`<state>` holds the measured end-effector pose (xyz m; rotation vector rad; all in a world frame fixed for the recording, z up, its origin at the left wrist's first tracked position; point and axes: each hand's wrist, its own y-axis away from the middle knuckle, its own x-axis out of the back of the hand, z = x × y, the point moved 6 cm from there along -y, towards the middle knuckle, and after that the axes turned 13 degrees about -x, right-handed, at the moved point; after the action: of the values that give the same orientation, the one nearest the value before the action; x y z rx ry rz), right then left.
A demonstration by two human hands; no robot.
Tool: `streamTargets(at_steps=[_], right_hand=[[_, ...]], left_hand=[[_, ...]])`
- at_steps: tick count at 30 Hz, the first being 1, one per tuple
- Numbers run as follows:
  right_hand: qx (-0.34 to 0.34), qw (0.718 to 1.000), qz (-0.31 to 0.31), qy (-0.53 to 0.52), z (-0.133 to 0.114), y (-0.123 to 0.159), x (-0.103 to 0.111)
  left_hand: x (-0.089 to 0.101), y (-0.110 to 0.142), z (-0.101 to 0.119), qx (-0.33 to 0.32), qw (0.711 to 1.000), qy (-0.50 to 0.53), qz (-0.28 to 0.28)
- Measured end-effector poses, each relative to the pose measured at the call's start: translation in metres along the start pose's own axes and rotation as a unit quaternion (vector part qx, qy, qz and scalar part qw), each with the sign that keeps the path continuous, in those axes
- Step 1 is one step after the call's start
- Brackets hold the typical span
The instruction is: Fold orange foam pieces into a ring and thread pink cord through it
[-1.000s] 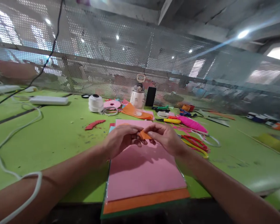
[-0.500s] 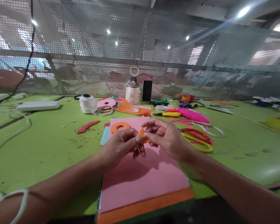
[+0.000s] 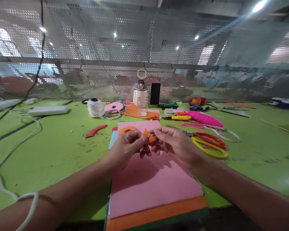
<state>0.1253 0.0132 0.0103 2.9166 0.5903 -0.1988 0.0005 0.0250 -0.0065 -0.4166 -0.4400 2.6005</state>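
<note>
My left hand (image 3: 127,144) pinches a small folded piece of orange paper (image 3: 147,136) between thumb and fingers, its pointed corner up. From the other side, my right hand (image 3: 175,142) is closed, with curled fingertips at the paper's right edge. Both hands are held above a stack of coloured sheets, a pink sheet (image 3: 151,189) on top. Just behind my left hand lies an orange paper ring (image 3: 126,129), partly covered by that hand. Scissors with red and yellow handles (image 3: 209,147) lie to the right of my right hand.
Behind the stack stand a bottle (image 3: 141,96) and a dark phone-like slab (image 3: 155,93). White yarn (image 3: 95,108), a red paper strip (image 3: 96,131) and a power strip (image 3: 48,110) are left. A yellow cutter (image 3: 180,117) and pink yarn (image 3: 205,119) lie right. A white cable crosses my left forearm.
My right thumb has come off the front of the orange paper, and its folded face now shows more. The whole view has shifted slightly, so the table things appear further right.
</note>
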Motion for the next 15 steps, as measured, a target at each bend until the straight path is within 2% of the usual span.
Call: streamTargets(at_steps=[4, 9, 15], right_hand=[[0.010, 0.995, 0.041, 0.096, -0.0006, 0.0025, -0.0036], [0.011, 0.989, 0.068, 0.134, 0.0010, 0.0021, -0.0013], [-0.042, 0.976, 0.023, 0.210, 0.0032, 0.0021, 0.0001]], left_hand=[[0.0009, -0.0014, -0.0013, -0.009, 1.000, -0.022, 0.004], [0.0013, -0.0033, -0.0021, 0.005, 0.995, -0.096, -0.038], [0.0013, -0.0008, 0.0001, 0.064, 0.984, -0.130, -0.108]])
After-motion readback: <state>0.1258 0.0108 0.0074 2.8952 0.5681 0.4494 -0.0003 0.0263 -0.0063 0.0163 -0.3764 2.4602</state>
